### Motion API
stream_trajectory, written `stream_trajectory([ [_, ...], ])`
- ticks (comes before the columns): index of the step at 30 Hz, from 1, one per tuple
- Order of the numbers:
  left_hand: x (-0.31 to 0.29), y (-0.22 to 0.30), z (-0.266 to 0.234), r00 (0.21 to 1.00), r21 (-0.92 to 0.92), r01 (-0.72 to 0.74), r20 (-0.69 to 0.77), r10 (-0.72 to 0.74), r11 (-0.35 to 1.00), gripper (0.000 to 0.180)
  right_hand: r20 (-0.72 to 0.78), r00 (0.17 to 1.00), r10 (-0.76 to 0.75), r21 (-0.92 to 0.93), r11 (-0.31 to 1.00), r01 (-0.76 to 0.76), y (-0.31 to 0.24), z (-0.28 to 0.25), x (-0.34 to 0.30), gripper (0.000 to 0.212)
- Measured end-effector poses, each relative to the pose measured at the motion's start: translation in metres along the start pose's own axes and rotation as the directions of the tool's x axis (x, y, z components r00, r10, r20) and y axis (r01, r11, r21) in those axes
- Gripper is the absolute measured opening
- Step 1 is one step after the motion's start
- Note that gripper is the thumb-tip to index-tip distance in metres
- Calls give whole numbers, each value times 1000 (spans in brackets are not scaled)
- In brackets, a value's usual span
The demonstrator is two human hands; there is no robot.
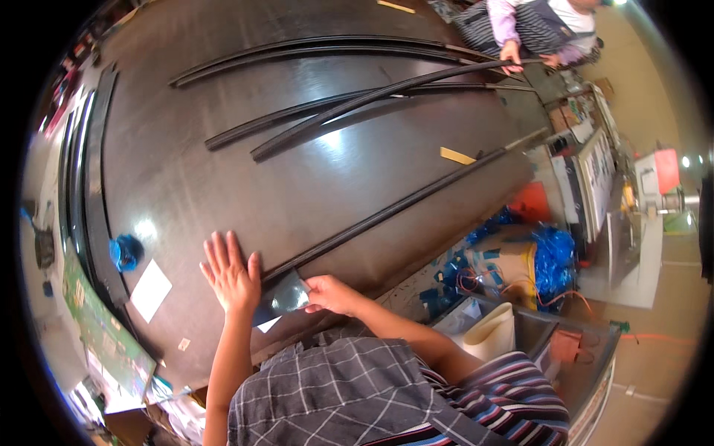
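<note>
My left hand (229, 273) lies flat with fingers spread on the dark table (245, 171), just left of the near end of a long black strip (387, 212). My right hand (331, 294) pinches a shiny grey piece of film or tape (286, 296) at that end of the strip. The strip runs diagonally away to the table's far right edge. Several more long black strips (349, 100) lie across the far part of the table.
A second person (532, 30) at the far end holds one strip's end. Black strips are stacked along the left edge (93, 186), near a blue tape roll (125, 251) and white paper (150, 290). Boxes with blue bags (520, 256) stand right.
</note>
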State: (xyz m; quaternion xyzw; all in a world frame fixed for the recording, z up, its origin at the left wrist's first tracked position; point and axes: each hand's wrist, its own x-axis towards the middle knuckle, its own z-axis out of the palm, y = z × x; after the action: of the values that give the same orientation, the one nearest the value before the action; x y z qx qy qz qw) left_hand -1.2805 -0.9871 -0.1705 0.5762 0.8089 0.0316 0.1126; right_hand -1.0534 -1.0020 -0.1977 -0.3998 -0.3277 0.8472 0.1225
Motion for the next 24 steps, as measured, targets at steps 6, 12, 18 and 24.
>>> stream_trajectory([
  [6, -3, -21, 21, 995, 157, -99, 8, 99, 983, 68, -239, 968, -69, -358, 933, -22, 5, 24, -8, 29],
  [12, 1, -10, 14, 997, 98, -77, 18, 76, 992, 66, -302, 947, 111, -200, 964, -177, 59, -20, -98, 28],
  [18, 0, 73, -15, 901, -61, -413, -173, 398, 909, 64, -462, 885, 58, -58, 994, -95, 33, -22, -150, 30],
  [24, -25, 67, -39, 833, -357, -552, -200, 516, 754, 69, -371, 923, -100, -392, 918, -58, 13, 27, -126, 18],
])
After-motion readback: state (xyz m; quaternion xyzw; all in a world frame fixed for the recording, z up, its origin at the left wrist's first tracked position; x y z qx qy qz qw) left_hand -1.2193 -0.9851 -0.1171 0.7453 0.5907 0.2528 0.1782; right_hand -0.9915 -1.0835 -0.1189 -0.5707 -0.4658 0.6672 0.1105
